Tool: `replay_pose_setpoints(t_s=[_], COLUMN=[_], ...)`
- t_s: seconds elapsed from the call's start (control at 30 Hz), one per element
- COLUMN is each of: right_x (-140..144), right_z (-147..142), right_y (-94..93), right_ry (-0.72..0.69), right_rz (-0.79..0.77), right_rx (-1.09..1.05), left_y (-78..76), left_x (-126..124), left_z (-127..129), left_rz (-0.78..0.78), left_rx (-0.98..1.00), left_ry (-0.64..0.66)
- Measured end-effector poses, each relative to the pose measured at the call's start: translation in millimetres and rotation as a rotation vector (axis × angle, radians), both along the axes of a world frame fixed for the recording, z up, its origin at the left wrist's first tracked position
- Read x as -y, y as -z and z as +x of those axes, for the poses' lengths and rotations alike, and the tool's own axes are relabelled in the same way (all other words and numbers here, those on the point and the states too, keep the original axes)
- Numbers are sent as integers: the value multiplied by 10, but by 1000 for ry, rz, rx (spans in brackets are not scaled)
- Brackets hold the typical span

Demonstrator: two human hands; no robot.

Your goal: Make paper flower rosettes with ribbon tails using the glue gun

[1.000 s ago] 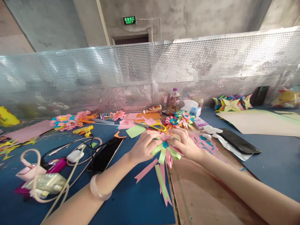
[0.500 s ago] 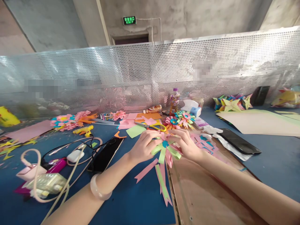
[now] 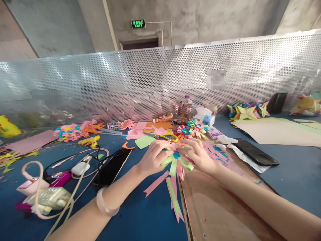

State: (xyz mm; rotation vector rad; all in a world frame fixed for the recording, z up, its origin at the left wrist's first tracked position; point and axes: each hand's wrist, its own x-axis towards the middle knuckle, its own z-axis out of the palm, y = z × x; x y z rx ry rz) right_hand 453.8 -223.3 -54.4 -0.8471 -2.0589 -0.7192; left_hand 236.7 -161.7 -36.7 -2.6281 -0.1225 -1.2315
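A paper flower (image 3: 176, 155) with light green and pink petals and a blue centre is held up between both hands. My left hand (image 3: 155, 155) is closed on its left and far edge, wearing a pale bangle (image 3: 105, 202) on the wrist. My right hand (image 3: 197, 154) pinches the petals on the right side. The fingertips meet at the far edge, where the petals are partly hidden. Below the flower lie pink and green paper strips (image 3: 174, 197) with notched ends. Just beyond the hands rest yellow-handled scissors (image 3: 169, 137).
Finished paper flowers (image 3: 198, 128) stand behind the hands, near a drink bottle (image 3: 186, 110). On the left are a phone (image 3: 112, 167), tangled cables (image 3: 75, 197) and a yellow glue gun (image 3: 89, 141). Another phone (image 3: 255, 152) lies right. A perforated metal screen (image 3: 150, 80) closes off the back.
Both hands keep their hold on the paper flower in almost the same place. The view has shifted very slightly; nothing else has visibly moved.
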Motion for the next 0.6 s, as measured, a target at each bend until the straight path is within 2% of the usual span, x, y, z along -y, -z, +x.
replay_pose_setpoints(t_s=[0.1,0.17,0.27,0.33,0.47,0.53,0.6], right_x=[-7,-19,-62,-104,-195,-226,-237], right_z=[-7,-22,-50,-57,-22,4,22], right_y=[16,18,-6,-32,-66,-62,-54], right_ry=[10,5,-10,-30,-103,-120,-118], right_rz=[5,-55,-176,-235,-403,-471,-511], right_rx=[16,-13,-203,-391,-787,-919,-967], left_y=[3,-4,-26,-40,-27,8,56], left_x=[-2,-10,-44,-82,-202,-290,-386], left_z=[-3,-6,-6,-1,3,-11,-36], left_rz=[-2,-39,-156,-345,-965,-1125,-1198], left_rx=[-1,14,121,249,506,568,613], left_ry=[-7,-12,-34,-50,-103,-112,-126])
